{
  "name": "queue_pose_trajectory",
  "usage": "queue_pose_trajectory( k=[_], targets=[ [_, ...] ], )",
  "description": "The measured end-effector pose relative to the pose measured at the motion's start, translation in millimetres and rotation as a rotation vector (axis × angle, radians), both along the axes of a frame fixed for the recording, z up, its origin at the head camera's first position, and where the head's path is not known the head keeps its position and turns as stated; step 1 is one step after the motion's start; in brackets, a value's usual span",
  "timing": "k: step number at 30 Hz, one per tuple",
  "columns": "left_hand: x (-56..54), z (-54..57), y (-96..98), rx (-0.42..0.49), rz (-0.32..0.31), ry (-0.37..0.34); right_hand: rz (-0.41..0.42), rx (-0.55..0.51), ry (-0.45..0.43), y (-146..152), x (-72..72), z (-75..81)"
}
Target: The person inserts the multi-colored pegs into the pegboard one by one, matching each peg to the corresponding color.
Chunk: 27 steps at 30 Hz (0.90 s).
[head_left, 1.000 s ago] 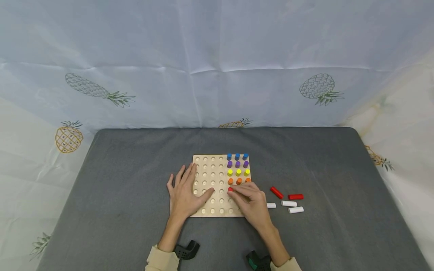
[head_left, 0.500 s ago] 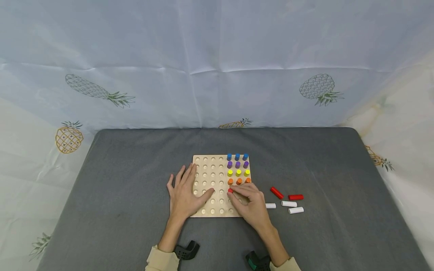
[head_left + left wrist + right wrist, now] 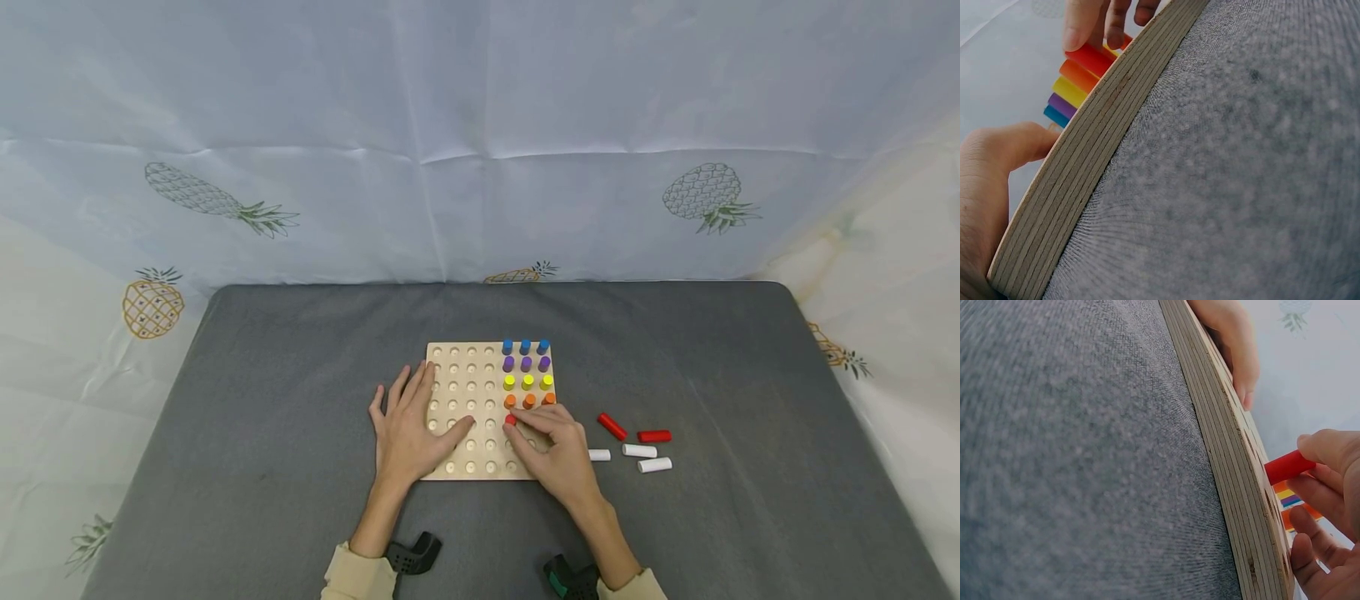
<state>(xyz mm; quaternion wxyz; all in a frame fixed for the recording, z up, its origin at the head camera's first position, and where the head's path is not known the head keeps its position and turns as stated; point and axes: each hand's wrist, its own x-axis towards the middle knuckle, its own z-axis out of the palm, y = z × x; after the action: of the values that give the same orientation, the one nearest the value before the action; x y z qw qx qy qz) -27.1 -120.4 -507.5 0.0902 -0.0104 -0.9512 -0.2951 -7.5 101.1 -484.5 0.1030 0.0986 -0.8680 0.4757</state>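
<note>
A light wooden pegboard (image 3: 461, 375) with rows of round holes lies on the grey table. My left hand (image 3: 408, 433) rests over its left side, fingers spread and thumb on the board. Between thumb and fingertips, my right hand (image 3: 558, 454) pinches a red peg (image 3: 1290, 467), which stands with its lower end at a hole in front of the orange row. Behind it, upright on the board's right side, are rows of orange pegs (image 3: 529, 401), yellow pegs (image 3: 528, 382), purple pegs (image 3: 526, 364) and blue pegs (image 3: 525, 347).
To the right of the board lie two loose red pegs, one a tilted red peg (image 3: 612, 427), along with white pegs (image 3: 639, 451), one partly behind the right hand. The grey tabletop (image 3: 300, 375) meets a pineapple-print curtain (image 3: 480, 208) at the back.
</note>
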Motion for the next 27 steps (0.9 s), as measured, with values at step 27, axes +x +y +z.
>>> queue_pose_trajectory(
  k=[27],
  targets=[
    [-0.3,-1.0,0.0,0.000,0.002,0.008,-0.048,0.055,0.045,27,6.4,10.0]
  ],
)
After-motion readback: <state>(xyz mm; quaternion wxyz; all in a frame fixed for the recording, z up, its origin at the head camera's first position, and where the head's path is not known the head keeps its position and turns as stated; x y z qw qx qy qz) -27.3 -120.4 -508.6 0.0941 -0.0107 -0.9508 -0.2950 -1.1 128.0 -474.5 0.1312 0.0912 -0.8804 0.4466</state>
